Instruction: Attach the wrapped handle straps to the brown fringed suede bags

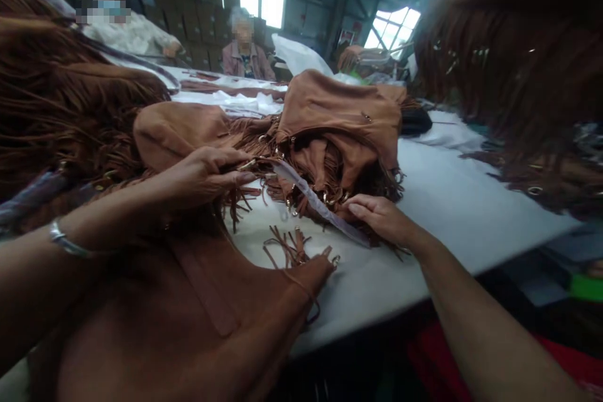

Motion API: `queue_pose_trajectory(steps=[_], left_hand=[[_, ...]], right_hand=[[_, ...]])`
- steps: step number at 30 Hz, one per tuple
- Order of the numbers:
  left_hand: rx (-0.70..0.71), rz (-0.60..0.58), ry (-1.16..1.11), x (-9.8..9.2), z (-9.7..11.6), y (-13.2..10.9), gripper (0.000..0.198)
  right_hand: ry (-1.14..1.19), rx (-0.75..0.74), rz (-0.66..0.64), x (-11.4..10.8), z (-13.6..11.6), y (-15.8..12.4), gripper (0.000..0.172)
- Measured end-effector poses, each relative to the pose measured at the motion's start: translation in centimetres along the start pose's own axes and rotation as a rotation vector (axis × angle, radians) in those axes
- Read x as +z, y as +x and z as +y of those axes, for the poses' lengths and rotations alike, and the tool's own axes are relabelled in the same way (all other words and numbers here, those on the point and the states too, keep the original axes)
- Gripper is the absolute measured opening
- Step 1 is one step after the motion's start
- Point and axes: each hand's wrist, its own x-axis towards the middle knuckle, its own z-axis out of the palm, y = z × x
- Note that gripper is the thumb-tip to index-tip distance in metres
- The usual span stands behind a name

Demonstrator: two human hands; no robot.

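A brown suede-look bag (202, 301) lies in front of me at the table's near edge, its curved opening toward the far side and a metal ring at its right tip. Above it, my left hand (207, 176) is closed, pinching a gold-coloured clasp at one end of a bag strap (313, 198). Pale see-through film wraps the strap's middle as it slants down to the right. My right hand (381, 217) is closed on the strap near its other end; the fingertips are partly hidden. A small fringed tassel (296, 245) rests on the table between the hands.
More brown bags (342, 107) with fringes and metal rings are heaped just beyond my hands. Fringed pieces pile up at left (70, 100), and others hang at upper right (499, 56). White sheeting covers the table (471, 201). Two people are across it, cartons behind them.
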Motion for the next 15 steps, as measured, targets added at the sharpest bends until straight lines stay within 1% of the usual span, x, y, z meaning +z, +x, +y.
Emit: queue_pose_trajectory(steps=[2,4,6,8,9,10,12,13,14,15], left_hand=[[-0.001,0.034,-0.041,0.0,0.5,1.1,0.031],[0.0,0.037,-0.063,-0.2,0.7,2.5,0.027],[-0.002,0.024,-0.035,-0.6,0.7,3.8,0.025],[-0.016,0.024,0.096,-1.2,0.7,5.0,0.026],[-0.025,0.063,0.205,-1.5,0.7,5.4,0.026],[-0.035,0.129,0.32,-1.7,0.7,5.8,0.026],[-0.051,0.291,0.505,-1.6,0.7,6.3,0.024],[-0.053,0.367,0.561,-1.3,0.8,6.3,0.026],[-0.066,0.402,0.573,-0.7,0.9,6.2,0.026],[-0.085,0.392,0.549,0.0,1.1,5.8,0.024]], right_hand=[[-0.003,-0.011,-0.004,0.8,-0.1,-0.3,0.023],[0.04,0.0,-0.023,1.6,-0.5,0.3,0.022],[0.135,0.039,-0.091,2.1,-1.1,1.5,0.02],[0.277,0.092,-0.187,2.4,-1.9,3.0,0.024],[0.36,0.118,-0.232,2.4,-2.4,3.7,0.026],[0.446,0.141,-0.268,2.5,-3.0,4.3,0.028],[0.611,0.172,-0.303,2.8,-4.2,5.2,0.03],[0.686,0.182,-0.304,3.0,-4.7,5.6,0.03],[0.756,0.19,-0.292,3.3,-5.2,5.9,0.03],[0.825,0.194,-0.268,3.7,-5.5,6.1,0.029]])
